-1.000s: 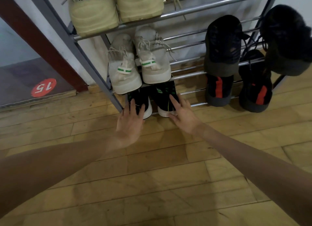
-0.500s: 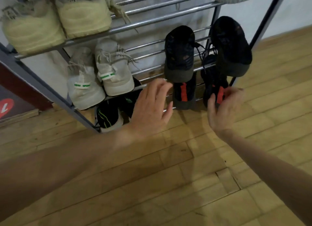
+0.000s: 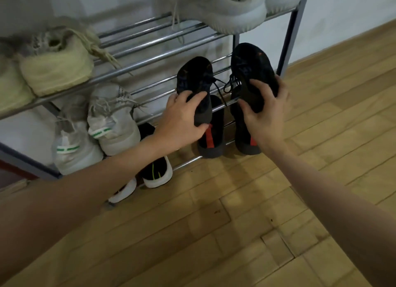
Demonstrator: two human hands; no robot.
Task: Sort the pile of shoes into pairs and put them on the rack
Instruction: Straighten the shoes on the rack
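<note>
**Wooden floor, pale wall**

Floor (image 3: 246, 233) of worn yellowish wooden boards, laid in short staggered lengths, seams dark, a few small dark specks. One short board near the lower right sitting slightly askew. Behind, a plain whitish wall (image 3: 342, 14), meeting the floor along a slanting line at the right. At the far left edge, a dark reddish strip (image 3: 12, 168) low down, blurred. Light dim and even, soft shadows on the boards, a faint sheen on the wood.
</note>
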